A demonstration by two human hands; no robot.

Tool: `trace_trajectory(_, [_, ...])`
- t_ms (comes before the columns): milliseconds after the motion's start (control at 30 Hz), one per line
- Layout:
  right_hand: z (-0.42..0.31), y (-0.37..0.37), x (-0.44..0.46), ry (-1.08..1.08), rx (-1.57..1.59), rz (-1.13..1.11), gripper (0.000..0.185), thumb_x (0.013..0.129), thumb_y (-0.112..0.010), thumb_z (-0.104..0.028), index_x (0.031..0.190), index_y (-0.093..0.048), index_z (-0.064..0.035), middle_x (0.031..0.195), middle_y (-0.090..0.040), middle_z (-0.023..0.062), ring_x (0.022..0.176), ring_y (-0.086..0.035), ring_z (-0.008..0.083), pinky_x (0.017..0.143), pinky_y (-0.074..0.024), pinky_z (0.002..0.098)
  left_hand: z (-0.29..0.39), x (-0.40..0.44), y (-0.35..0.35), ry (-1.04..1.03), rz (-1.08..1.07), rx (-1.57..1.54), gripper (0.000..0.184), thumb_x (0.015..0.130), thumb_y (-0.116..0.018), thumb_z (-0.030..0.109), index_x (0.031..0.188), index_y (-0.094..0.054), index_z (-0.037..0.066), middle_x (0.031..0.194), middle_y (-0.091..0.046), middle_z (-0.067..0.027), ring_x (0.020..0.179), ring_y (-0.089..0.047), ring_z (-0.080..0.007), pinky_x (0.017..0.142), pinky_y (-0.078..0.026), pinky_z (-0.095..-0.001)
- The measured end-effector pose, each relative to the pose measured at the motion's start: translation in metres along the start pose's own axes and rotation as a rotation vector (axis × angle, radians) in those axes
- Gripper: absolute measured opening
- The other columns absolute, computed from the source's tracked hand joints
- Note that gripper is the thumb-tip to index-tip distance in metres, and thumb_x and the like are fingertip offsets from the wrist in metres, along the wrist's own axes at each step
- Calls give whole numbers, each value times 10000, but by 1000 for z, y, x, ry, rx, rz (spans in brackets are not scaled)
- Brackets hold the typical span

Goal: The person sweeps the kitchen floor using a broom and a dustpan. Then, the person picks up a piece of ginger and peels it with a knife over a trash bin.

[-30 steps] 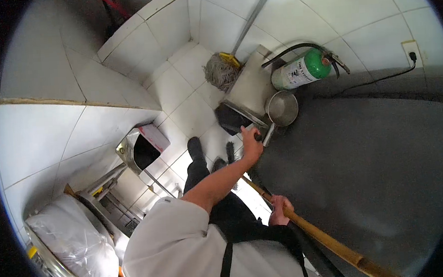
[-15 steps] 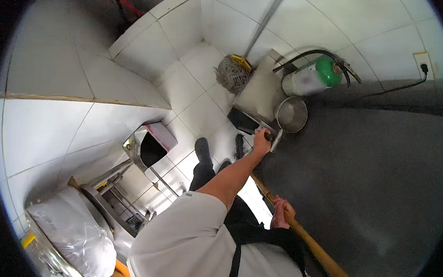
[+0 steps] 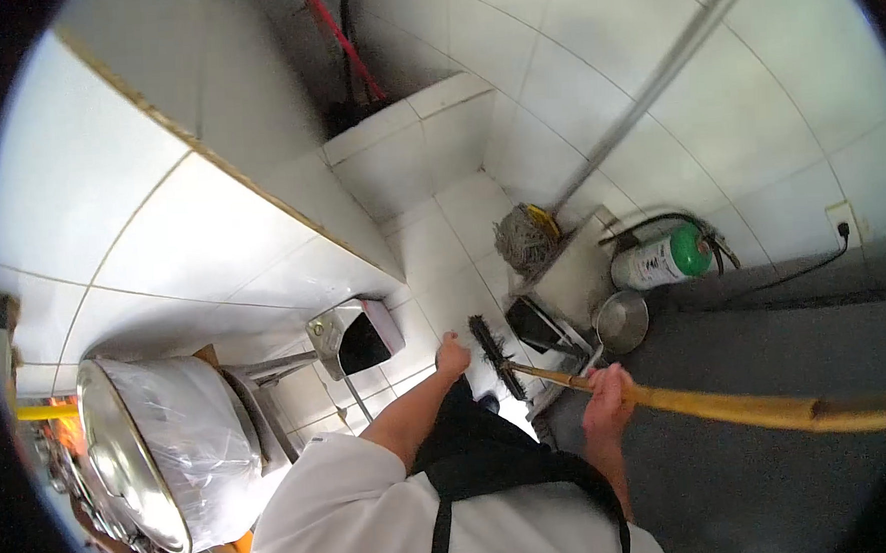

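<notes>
Currently, long brush (image 3: 730, 405) in right hand (image 3: 608, 400), bristles left of the pot (image 3: 622, 321).

Right fingers closed round the pole; left hand (image 3: 452, 357) off it, fingers partly curled, any pinch unclear. Stage: brush gripped; floor contact of bristles not determinable, no swept pile seen, so amounts done and left unreadable. Surroundings: dark bin (image 3: 534, 324) just left of the pot, crowding the bristles; mop (image 3: 526, 240) beyond, up-left; green-topped cylinder (image 3: 667, 258) just beyond; grey surface (image 3: 767, 350) to the right, under the pole.
</notes>
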State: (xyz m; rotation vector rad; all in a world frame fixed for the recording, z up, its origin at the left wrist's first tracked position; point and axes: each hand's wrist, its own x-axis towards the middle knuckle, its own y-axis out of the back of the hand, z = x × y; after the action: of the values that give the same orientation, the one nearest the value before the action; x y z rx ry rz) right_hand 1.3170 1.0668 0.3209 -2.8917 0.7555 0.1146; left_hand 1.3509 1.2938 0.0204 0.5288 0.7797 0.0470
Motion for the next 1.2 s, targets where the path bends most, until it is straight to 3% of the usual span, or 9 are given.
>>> trace_trajectory(133, [-76,-51,48,214,192,-163,334,970,-511,-253,690,-430,-91,602,-408,13,603,-446,148,721,-474,384,-26,31,58,-87,75,109,488,744,-710,232,1159,-527,52,942,-650,-165,899,-642,-299,801,-498,-399])
trace_trajectory(267, [-212,-92,70,793,275,-348,498,924,-477,-551,735,-442,-92,518,-396,-3,422,-401,127,413,-417,305,-11,35,109,-64,77,5,408,761,-686,253,1099,-586,48,932,-672,-187,916,-645,-328,834,-498,-407])
trace_trajectory(333, [-278,-92,79,1070,420,-530,556,926,-393,-603,723,-435,-86,527,-420,16,449,-413,143,430,-356,292,-28,50,117,-107,122,42,388,763,-689,255,1083,-592,58,915,-676,-182,909,-643,-333,828,-496,-420])
trace_trajectory(467, [-362,-178,74,1160,1269,-331,262,908,-578,-441,828,-615,-194,572,-387,-57,517,-417,100,533,-439,270,-18,43,138,-50,156,90,392,771,-687,272,1094,-597,70,972,-674,-176,949,-636,-334,856,-488,-421])
trace_trajectory(633, [-337,-227,182,1419,461,-491,415,938,-485,-476,696,-517,-140,584,-415,-39,536,-427,111,551,-459,314,-41,40,140,89,172,4,401,775,-690,302,1089,-610,66,997,-670,-181,983,-630,-334,879,-484,-412])
trace_trajectory(767, [-231,-344,293,1082,428,-164,409,966,-376,-295,668,-492,-39,613,-518,120,593,-537,227,744,-530,544,-81,44,143,137,281,-68,400,783,-698,296,1092,-599,62,984,-675,-173,981,-631,-330,867,-487,-408])
trace_trajectory(1033, [-39,-408,459,237,270,1,279,926,-587,-270,878,-572,3,829,-619,98,842,-593,211,837,-462,345,-65,4,146,498,486,-223,377,790,-680,298,1083,-600,75,998,-675,-146,1002,-626,-304,899,-471,-395])
trace_trajectory(1133, [96,-371,559,-237,55,-450,597,960,-447,-422,1448,-314,-106,1479,-325,54,1285,-377,221,1068,-300,408,-50,18,123,461,591,-354,356,784,-678,298,1079,-610,110,1011,-664,-157,972,-634,-318,873,-486,-417])
trace_trajectory(1200, [166,-379,578,22,-619,-589,565,989,-381,-376,1463,-275,-87,1496,-310,73,1321,-357,225,1093,-287,407,-27,31,111,350,564,-303,344,797,-670,318,1069,-613,114,967,-660,-188,907,-640,-363,826,-500,-445])
